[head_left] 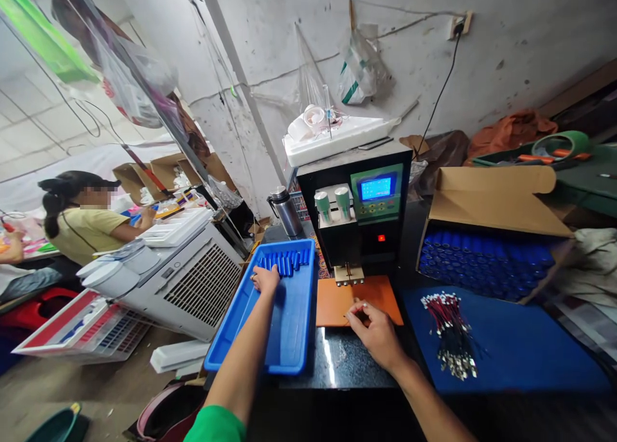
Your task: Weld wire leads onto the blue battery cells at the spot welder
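Inside the blue tray (289, 360), my left hand (266, 280) bends its fingers round a blue battery cell at the near left end of a row of blue battery cells (295, 260); the fingers partly cover it. My right hand (370, 326) hovers by the near edge of an orange mat (332, 304), thumb and fingertips pinched together. Whatever is in that pinch is too small to make out. Above the mat hangs the head (349, 275) of a black spot-welding machine (351, 236) with a lit blue screen.
Right of the machine, an open cardboard box (491, 201) holds many blue cells. A bundle of red and black wire leads (453, 336) lies on a blue mat (520, 352). A steel flask (285, 211) stands behind the tray. Left, a co-worker (89, 220) sits beyond an air cooler (197, 294).
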`<action>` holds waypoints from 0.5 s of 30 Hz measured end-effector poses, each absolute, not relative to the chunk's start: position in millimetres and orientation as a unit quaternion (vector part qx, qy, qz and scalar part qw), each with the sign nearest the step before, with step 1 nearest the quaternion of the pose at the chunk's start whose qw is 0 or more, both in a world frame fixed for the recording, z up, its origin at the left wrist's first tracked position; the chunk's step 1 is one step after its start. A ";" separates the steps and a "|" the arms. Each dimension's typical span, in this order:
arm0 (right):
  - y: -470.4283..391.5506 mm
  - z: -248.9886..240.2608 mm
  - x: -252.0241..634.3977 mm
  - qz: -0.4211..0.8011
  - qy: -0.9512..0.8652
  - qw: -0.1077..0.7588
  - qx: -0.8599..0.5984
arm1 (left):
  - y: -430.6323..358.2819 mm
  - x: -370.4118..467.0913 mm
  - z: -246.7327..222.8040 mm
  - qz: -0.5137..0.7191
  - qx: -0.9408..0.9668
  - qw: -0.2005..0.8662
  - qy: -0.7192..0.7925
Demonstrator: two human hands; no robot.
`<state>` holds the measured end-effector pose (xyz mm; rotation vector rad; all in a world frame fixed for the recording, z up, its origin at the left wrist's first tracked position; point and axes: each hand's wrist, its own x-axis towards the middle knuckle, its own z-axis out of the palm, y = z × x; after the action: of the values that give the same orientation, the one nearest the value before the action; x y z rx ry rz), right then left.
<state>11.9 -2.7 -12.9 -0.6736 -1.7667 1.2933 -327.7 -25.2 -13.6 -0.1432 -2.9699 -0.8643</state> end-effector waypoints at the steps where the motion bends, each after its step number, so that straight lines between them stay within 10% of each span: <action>1: -2.6 -12.6 11.8 0.513 -0.704 0.410 -0.270 | -25.7 -329.1 -13.2 -0.279 -0.051 0.020 -0.959; 15: -2.8 -7.2 9.2 0.491 -0.716 0.411 -0.276 | -30.4 -344.2 -13.3 -0.297 -0.088 -0.006 -0.951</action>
<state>9.2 -2.8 -7.2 -0.6955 -1.8025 1.2365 -344.2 -30.4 -13.3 -0.2770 -2.9989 -0.9351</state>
